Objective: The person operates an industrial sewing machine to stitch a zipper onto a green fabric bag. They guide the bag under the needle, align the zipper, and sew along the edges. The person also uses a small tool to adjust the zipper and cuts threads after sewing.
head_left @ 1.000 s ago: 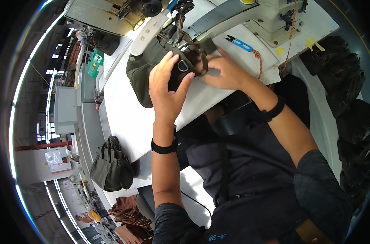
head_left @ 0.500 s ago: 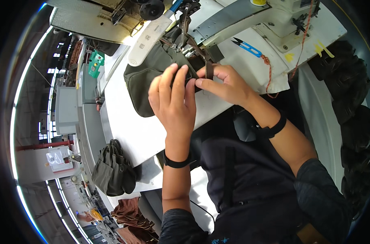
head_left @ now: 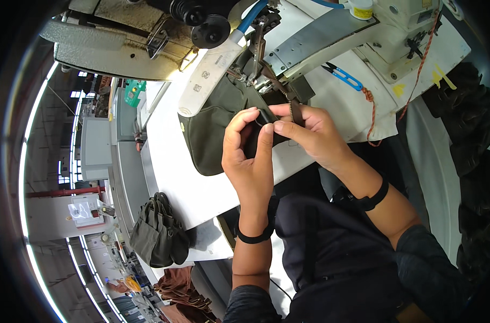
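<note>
A dark olive fabric bag (head_left: 206, 141) lies under the sewing machine's needle area, its near edge lifted in my fingers. My left hand (head_left: 250, 156) pinches that edge between thumb and fingers. Close beside it, fingertips nearly touching, my right hand (head_left: 319, 135) grips the same edge with thumb and forefinger. A narrow brown strip with a toothed edge (head_left: 295, 112) hangs from the machine and passes by my right fingers. The bag's inner side is partly hidden behind my left hand.
The sewing machine (head_left: 323, 40) spans the far side of the white table (head_left: 172, 185). Blue thread snips (head_left: 344, 77) on an orange cord lie right of the needle area. Another olive bag (head_left: 160, 231) stands lower left, above brown fabric pieces (head_left: 180, 288). Dark pieces (head_left: 460, 107) hang at right.
My left hand's raised fingers have come down and closed on the bag's edge beside my right hand. The whole view has shifted slightly.
</note>
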Demonstrator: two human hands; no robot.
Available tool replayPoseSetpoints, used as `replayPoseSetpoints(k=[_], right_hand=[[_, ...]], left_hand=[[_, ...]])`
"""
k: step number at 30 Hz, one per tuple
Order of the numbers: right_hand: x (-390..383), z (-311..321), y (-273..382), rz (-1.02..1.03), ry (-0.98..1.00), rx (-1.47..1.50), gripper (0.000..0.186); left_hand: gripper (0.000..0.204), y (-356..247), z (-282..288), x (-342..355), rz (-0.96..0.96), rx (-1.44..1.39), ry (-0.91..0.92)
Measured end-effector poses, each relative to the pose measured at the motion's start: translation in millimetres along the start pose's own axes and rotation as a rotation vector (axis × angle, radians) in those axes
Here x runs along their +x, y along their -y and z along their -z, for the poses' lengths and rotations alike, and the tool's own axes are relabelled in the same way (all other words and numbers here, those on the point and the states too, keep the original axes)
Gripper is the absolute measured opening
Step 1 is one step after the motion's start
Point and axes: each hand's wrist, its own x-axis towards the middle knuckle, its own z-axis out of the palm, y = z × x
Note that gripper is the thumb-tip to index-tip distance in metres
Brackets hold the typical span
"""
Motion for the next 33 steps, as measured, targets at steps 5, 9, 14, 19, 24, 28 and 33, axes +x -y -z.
replayPoseSetpoints(k=[5,9,14,19,24,28,33], right_hand=[[-4.7,-5.5,18.6,-0.073,0.016,0.094,0.036],[-3.6,-7.7,25.5,-0.094,0.004,0.098,0.035],[5.7,-4.9,26.0,-0.095,0.009,0.056,0.035],[14.9,-5.5,23.5,-0.036,-0.002,0.013,0.033],[24.1,-8.1,23.0,0.012,-0.05,-0.063,0.026],[27.2,-10.5,25.4,0.05,-0.118,-0.123,0.021],[25.3,-8.2,30.2,0.069,-0.094,-0.317,0.02]], left_hand=[[0.029,-11.6,2.7,-5.6,0.061,-0.096,-0.026],[0.027,-10.7,-6.3,-7.5,0.016,-0.127,-0.071],[0.026,-2.9,-11.8,-0.2,-0.051,-0.117,-0.103],[0.025,-1.9,-14.4,8.6,-0.046,-0.135,-0.115],[0.026,-6.7,-16.9,20.5,0.034,-0.205,-0.117],[0.025,-8.2,-19.2,29.2,0.06,-0.162,-0.135],[0.019,-4.6,-17.5,30.2,0.107,-0.37,-0.128]])
